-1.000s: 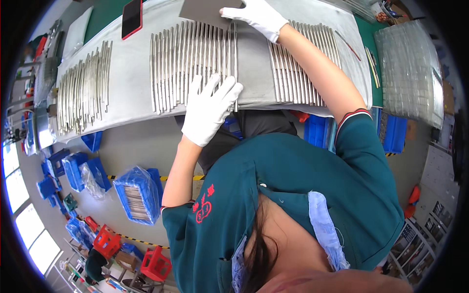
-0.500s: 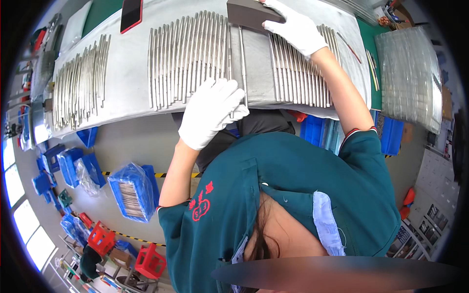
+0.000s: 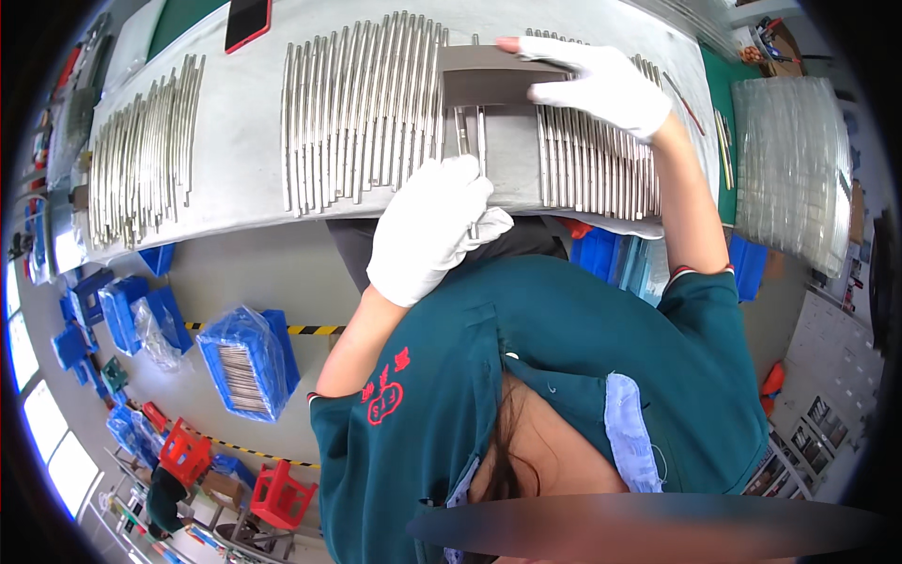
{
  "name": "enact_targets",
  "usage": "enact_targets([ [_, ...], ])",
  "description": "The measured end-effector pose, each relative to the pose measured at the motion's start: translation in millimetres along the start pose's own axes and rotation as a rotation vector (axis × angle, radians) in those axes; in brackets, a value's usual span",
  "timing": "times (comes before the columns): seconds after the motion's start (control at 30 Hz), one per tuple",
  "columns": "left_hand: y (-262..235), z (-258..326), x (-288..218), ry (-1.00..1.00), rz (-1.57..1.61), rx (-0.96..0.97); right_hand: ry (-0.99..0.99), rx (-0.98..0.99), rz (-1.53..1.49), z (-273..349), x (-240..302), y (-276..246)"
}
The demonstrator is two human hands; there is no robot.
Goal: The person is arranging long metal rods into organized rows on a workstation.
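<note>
"What do the hands hold?"
"Gloved right hand (image 3: 601, 86), partly spread, grips a gray block (image 3: 489, 86); left hand (image 3: 432, 226) curls over two loose rods (image 3: 482, 141), its exact hold hidden."
"What's changed?"
"The block has moved nearer the left hand and now crosses those rods, apparently bringing both hands onto the same pieces, between rod rows (image 3: 362, 113) on the desk (image 3: 240, 132)."

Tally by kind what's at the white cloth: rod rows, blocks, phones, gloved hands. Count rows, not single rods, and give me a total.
Rod rows: 3 (left row, middle row, right row)
Blocks: 1 (grey-brown block)
Phones: 1 (red-edged phone)
Gloved hands: 2 (left hand, right hand)
Total: 7
</note>
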State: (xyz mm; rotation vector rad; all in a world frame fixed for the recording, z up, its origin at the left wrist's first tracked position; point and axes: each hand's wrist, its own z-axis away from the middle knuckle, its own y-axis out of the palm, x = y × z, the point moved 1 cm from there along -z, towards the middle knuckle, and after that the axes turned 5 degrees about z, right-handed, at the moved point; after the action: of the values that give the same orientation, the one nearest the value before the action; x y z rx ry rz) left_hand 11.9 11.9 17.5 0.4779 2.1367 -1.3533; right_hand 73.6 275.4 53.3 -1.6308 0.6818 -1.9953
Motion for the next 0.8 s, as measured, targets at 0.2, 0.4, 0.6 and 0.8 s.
enact_targets([
  [0.2, 6.1, -3.1, 3.0, 0.048, 0.013, -0.015, -0.093, -0.132, 0.184, -3.4, 20.0, 26.5],
  [0.4, 6.3, 0.0, 0.6, -0.017, 0.021, 0.006, 0.005, -0.093, -0.075, 10.9, 9.5, 3.9],
  [0.6, 13.8, 5.2, 4.3, -0.015, -0.019, -0.003, -0.061, -0.109, 0.046, 8.0, 21.6, 18.0],
  [0.8, 9.3, 6.3, 4.3, 0.046, 0.038, -0.160, -0.081, -0.193, 0.130, 33.3, -4.1, -14.5],
])
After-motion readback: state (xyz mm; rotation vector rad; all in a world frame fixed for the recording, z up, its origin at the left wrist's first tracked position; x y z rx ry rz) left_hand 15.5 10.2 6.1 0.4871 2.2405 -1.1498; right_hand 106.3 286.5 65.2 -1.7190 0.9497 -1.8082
